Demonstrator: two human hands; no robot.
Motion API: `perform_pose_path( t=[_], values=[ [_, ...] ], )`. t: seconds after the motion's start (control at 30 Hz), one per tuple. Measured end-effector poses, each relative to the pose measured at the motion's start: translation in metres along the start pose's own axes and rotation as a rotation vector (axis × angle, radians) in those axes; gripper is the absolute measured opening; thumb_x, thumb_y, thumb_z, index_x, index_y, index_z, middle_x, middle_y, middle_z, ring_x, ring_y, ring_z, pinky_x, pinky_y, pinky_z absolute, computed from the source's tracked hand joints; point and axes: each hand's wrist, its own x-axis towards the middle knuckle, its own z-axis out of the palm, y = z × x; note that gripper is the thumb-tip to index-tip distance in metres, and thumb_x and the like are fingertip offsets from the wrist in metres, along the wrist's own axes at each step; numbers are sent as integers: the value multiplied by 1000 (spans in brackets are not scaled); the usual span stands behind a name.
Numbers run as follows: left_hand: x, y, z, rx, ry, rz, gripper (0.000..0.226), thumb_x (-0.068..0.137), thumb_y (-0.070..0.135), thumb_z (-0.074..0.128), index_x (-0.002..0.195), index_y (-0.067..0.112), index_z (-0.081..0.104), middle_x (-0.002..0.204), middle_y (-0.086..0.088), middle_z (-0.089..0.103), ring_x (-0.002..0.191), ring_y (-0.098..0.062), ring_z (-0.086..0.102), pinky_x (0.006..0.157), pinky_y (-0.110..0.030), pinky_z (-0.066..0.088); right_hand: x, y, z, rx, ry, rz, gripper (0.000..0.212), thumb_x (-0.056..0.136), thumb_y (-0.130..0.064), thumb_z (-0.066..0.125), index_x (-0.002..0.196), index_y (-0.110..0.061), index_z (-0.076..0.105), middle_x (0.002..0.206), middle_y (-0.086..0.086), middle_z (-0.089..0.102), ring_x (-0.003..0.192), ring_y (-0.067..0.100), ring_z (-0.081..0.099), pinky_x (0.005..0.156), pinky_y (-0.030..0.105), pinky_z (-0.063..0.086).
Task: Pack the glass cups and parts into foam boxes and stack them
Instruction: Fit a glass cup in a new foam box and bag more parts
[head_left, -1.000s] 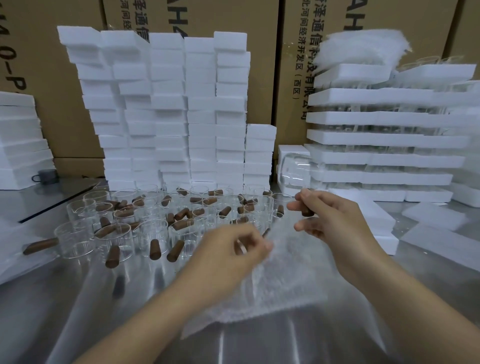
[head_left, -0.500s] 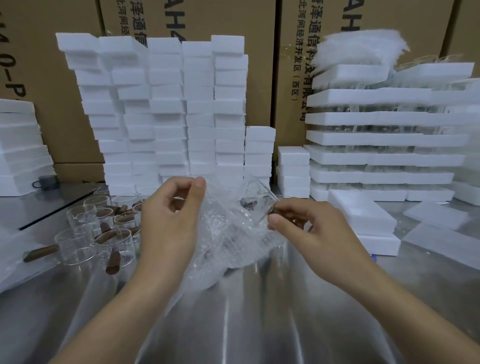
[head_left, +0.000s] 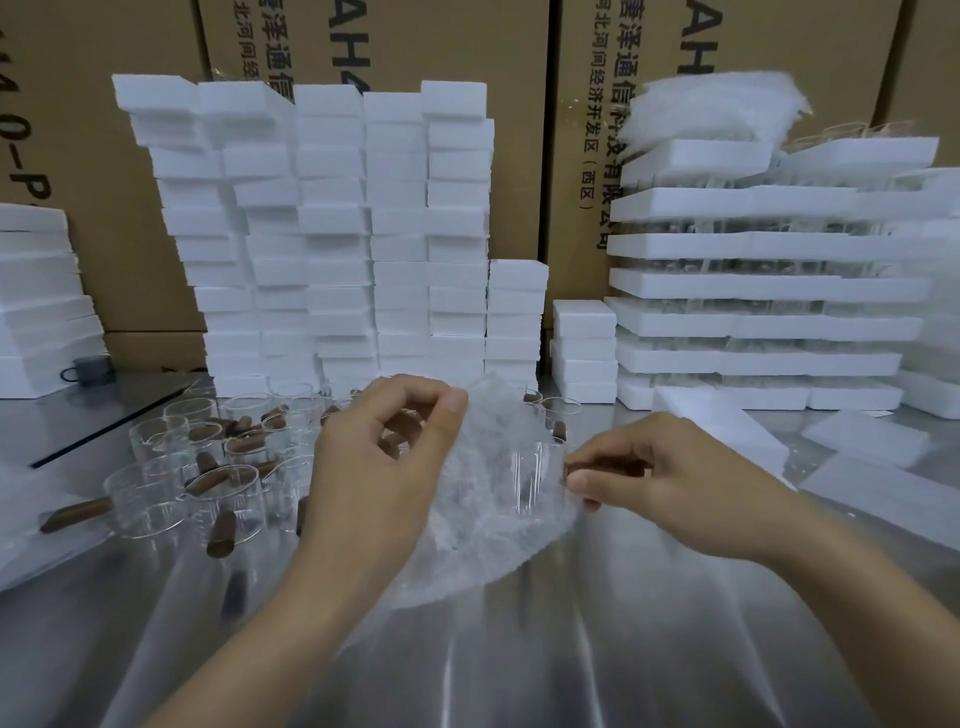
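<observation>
L hand pulled bubble wrap further over glass cup.

Glass cups cluster on counter at 9 o'clock. Foam box stacks behind them at 12; layered foam trays at 2. Cartons behind all.

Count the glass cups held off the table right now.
1: the glass cup against the bubble wrap, its brown handle pinched by the right hand. The left hand holds the wrap. More may be hidden under it.
</observation>
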Motion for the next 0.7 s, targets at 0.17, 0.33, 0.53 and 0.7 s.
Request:
perform_pose_path(
  t=[0.17,0.33,0.53,0.7],
  values=[
    [-18,1,14,297,-121,478,15,102,40,68,98,28,77,97,16,64,92,-8,61,81,-24,45,3,-14,22,49,166,-22,16,98,-31,70,83,-31,77,78,-16,76,76,3,69,77,32,55],
    [-32,-3,24,548,-82,861,17,105,40,69,100,33,84,115,9,74,105,-19,62,89,-40,43,3,-31,33,476,35,-37,36,94,-3,69,70,-30,71,62,-15,57,58,1,48,58,14,38],
    [-12,15,-2,350,337,567,39,100,44,67,134,30,57,152,2,42,148,-18,38,118,-51,32,4,-33,32,746,136,131,40,99,-10,54,66,-31,63,67,7,22,55,17,15,56,34,13],
    [11,14,-19,-127,-42,-168,79,70,74,79,142,58,51,143,30,60,129,7,59,111,-35,47,4,-29,30,816,173,99,32,92,-7,56,69,-28,64,64,4,20,53,16,13,57,37,10]
  ],
)
